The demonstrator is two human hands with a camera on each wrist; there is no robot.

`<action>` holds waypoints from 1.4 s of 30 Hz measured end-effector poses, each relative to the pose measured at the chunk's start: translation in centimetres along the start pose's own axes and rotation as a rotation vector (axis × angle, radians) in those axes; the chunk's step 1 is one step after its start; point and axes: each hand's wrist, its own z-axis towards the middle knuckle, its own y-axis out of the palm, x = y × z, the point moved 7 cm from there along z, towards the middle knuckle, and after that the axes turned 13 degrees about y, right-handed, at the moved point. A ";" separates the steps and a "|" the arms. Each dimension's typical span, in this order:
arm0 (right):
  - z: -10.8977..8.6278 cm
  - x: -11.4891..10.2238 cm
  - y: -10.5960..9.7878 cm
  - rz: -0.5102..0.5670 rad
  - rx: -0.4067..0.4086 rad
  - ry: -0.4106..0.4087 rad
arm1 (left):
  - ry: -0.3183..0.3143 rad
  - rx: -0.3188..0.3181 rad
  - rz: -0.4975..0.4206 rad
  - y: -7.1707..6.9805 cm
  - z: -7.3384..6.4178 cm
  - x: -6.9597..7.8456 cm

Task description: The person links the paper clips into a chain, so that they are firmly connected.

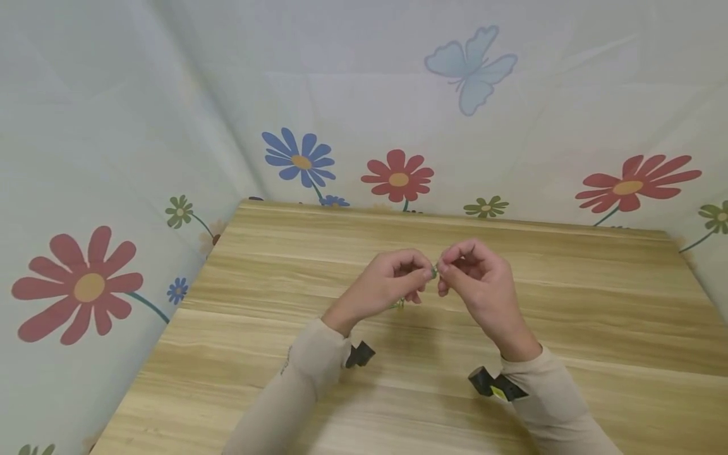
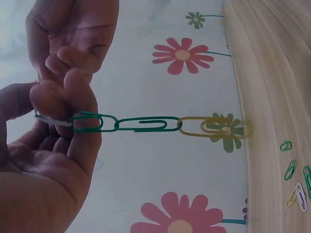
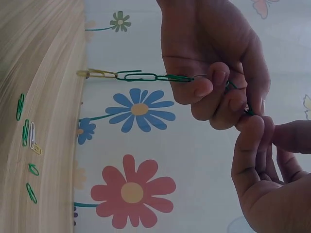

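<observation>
Over the table, my left hand (image 1: pixel 389 281) and right hand (image 1: pixel 486 281) meet at the fingertips. Between them a small green paper clip (image 3: pixel 249 112) is pinched by both, mostly covered by fingers. From my left hand hangs a chain of linked paper clips (image 2: pixel 146 118): green ones above, a yellow clip (image 2: pixel 192 134) at its lower end. A pale metallic clip (image 2: pixel 53 120) runs between the left fingers, and another green piece (image 3: pixel 232 85) shows between them in the right wrist view. How the clips join inside the fingers is hidden.
On the wooden table (image 1: pixel 273 354) lie several loose paper clips: green ones (image 3: pixel 25 132), a white one (image 3: pixel 32 135) and a yellow one (image 3: pixel 37 148). A flower-printed cloth (image 1: pixel 341 76) stands behind and to the left. Black wrist cameras (image 1: pixel 360 355) sit at both cuffs.
</observation>
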 end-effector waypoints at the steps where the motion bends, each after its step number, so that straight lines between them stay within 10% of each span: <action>1: 0.1 0.0 0.0 -0.010 0.000 0.005 | 0.002 0.012 0.007 -0.2 0.0 0.0; 10: 2.8 5.6 -2.7 -0.332 0.065 0.248 | 0.015 0.193 -0.102 -3.0 -0.3 0.2; 19: 3.8 13.8 -3.0 -0.516 -0.123 0.567 | 0.024 0.320 -0.348 -3.5 -0.3 -0.3; 42: 5.0 15.9 -2.7 -0.754 -0.109 0.527 | 0.054 0.350 -0.411 -4.5 -0.2 -0.5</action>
